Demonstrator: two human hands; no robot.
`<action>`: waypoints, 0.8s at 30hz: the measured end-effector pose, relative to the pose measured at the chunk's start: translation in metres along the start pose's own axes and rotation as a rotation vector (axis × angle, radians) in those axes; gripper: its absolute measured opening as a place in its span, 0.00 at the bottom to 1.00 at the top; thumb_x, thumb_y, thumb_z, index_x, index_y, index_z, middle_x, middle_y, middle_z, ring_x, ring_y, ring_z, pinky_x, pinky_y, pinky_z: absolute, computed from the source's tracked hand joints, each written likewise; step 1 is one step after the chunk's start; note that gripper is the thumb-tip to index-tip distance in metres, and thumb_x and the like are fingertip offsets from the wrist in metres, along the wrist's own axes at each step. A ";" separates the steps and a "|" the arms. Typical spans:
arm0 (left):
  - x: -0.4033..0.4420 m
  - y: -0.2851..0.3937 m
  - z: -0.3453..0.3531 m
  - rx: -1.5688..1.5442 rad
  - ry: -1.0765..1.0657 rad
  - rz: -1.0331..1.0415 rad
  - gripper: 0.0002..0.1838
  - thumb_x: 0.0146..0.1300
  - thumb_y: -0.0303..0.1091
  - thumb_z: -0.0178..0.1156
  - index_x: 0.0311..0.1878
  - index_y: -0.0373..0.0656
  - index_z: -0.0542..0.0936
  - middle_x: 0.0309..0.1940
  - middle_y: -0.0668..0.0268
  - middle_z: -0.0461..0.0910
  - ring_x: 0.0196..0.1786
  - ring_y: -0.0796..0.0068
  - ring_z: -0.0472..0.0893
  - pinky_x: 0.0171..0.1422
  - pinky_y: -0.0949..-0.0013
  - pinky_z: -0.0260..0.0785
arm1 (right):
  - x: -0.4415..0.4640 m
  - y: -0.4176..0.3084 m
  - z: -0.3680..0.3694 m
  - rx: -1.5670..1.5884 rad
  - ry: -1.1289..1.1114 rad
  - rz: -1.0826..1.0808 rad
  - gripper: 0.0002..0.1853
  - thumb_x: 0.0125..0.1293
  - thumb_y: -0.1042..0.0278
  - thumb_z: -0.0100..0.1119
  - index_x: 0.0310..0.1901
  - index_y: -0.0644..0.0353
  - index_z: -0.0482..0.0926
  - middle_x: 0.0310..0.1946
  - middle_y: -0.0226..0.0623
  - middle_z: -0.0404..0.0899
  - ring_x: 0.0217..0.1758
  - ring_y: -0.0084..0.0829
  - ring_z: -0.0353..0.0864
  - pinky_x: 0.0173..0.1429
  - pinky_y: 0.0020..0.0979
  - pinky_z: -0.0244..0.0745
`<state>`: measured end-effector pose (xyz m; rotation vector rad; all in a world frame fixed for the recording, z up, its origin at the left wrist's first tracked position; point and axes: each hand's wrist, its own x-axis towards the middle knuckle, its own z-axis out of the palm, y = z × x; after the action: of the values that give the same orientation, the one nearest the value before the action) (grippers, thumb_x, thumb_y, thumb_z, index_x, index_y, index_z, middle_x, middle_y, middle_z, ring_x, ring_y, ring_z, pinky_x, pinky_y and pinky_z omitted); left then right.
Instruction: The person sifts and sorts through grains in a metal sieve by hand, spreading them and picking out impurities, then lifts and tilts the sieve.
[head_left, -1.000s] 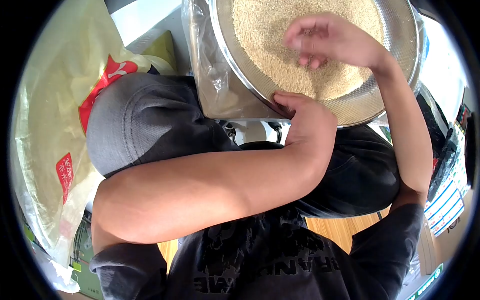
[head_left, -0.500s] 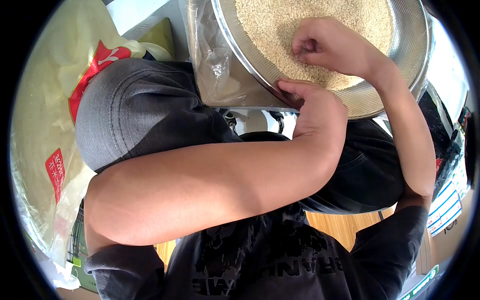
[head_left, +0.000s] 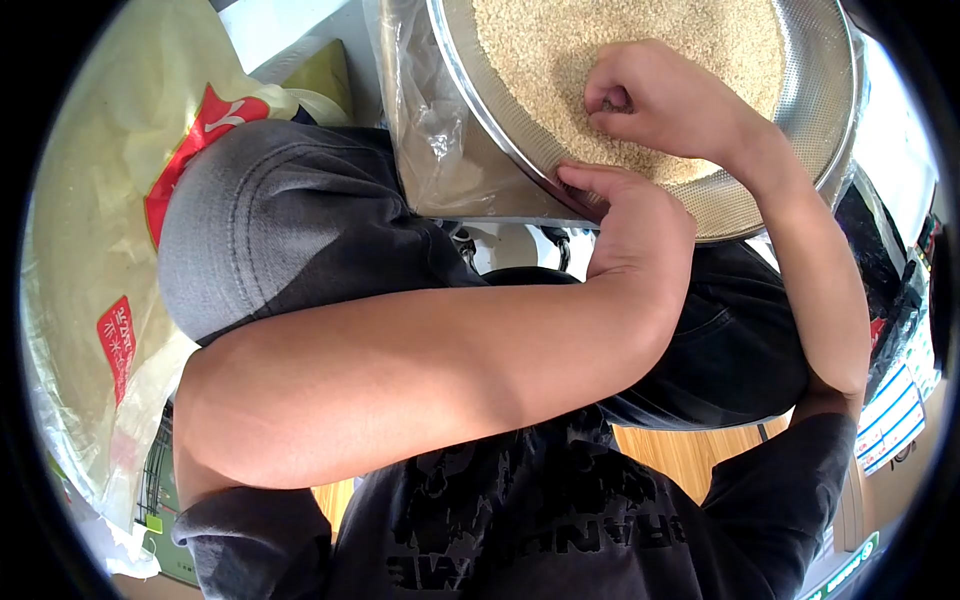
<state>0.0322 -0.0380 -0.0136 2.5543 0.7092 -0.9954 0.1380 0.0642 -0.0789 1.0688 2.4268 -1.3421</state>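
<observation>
a brownish, straight-edged support (head_left: 490,193) covered in clear plastic (head_left: 428,130) carries a round metal mesh sieve (head_left: 822,85) with a wide bed of pale grain (head_left: 540,55) spread inside it.

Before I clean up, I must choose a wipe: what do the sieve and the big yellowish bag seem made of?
Sieve: probably stainless steel, fine mesh with a polished rim; silvery highlights suggest it. Yellowish bag: likely thin plastic film, slightly glossy; it looks translucent and creased.

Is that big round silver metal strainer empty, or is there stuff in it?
Not empty: small pale-tan grains are spread across the round silver metal mesh strainer, with bare mesh showing near its rim.
</observation>
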 end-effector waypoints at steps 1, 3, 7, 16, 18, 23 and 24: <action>-0.002 0.001 -0.001 -0.003 0.014 -0.041 0.18 0.64 0.32 0.62 0.53 0.32 0.87 0.49 0.45 0.88 0.53 0.45 0.88 0.55 0.49 0.84 | 0.000 0.001 0.001 0.009 0.010 -0.012 0.06 0.58 0.73 0.69 0.34 0.64 0.83 0.30 0.38 0.77 0.32 0.37 0.78 0.39 0.37 0.74; -0.002 0.001 -0.001 -0.004 0.027 -0.082 0.19 0.64 0.32 0.62 0.53 0.32 0.87 0.48 0.44 0.88 0.53 0.45 0.88 0.55 0.49 0.84 | 0.001 0.006 0.004 -0.023 -0.006 0.017 0.06 0.58 0.73 0.68 0.34 0.64 0.83 0.30 0.39 0.77 0.33 0.37 0.79 0.39 0.37 0.75; 0.001 0.001 0.001 0.022 -0.030 -0.013 0.19 0.63 0.32 0.62 0.54 0.32 0.87 0.48 0.43 0.88 0.53 0.45 0.88 0.55 0.49 0.84 | 0.002 0.008 0.006 -0.079 -0.020 0.012 0.06 0.57 0.74 0.68 0.34 0.65 0.82 0.30 0.40 0.78 0.33 0.39 0.79 0.40 0.38 0.75; -0.002 0.001 -0.002 -0.006 0.003 -0.071 0.19 0.62 0.32 0.63 0.54 0.32 0.87 0.49 0.44 0.88 0.53 0.46 0.89 0.56 0.50 0.84 | 0.001 0.009 0.005 -0.027 0.009 -0.009 0.05 0.56 0.76 0.64 0.34 0.66 0.81 0.29 0.41 0.78 0.30 0.38 0.78 0.38 0.38 0.75; -0.002 0.000 -0.002 -0.009 0.009 -0.087 0.19 0.62 0.32 0.63 0.54 0.32 0.87 0.49 0.44 0.88 0.54 0.47 0.89 0.56 0.50 0.84 | 0.002 0.008 0.005 -0.030 -0.018 0.028 0.05 0.56 0.76 0.64 0.34 0.67 0.81 0.28 0.41 0.77 0.30 0.38 0.77 0.38 0.38 0.75; -0.003 -0.004 -0.004 -0.006 -0.037 -0.004 0.19 0.61 0.31 0.64 0.54 0.32 0.87 0.49 0.44 0.88 0.54 0.47 0.89 0.56 0.51 0.84 | 0.004 0.007 0.003 -0.070 -0.052 0.067 0.05 0.56 0.76 0.64 0.33 0.67 0.81 0.27 0.41 0.78 0.29 0.39 0.77 0.38 0.38 0.74; -0.003 -0.003 -0.004 -0.006 -0.037 -0.004 0.19 0.61 0.31 0.64 0.54 0.32 0.87 0.49 0.44 0.88 0.54 0.47 0.89 0.56 0.51 0.84 | 0.005 0.007 0.003 -0.086 -0.061 0.071 0.04 0.57 0.75 0.64 0.33 0.67 0.82 0.27 0.41 0.78 0.29 0.39 0.78 0.38 0.38 0.74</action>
<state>0.0306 -0.0347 -0.0094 2.5229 0.7060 -1.0377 0.1387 0.0664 -0.0876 1.0666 2.3565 -1.2186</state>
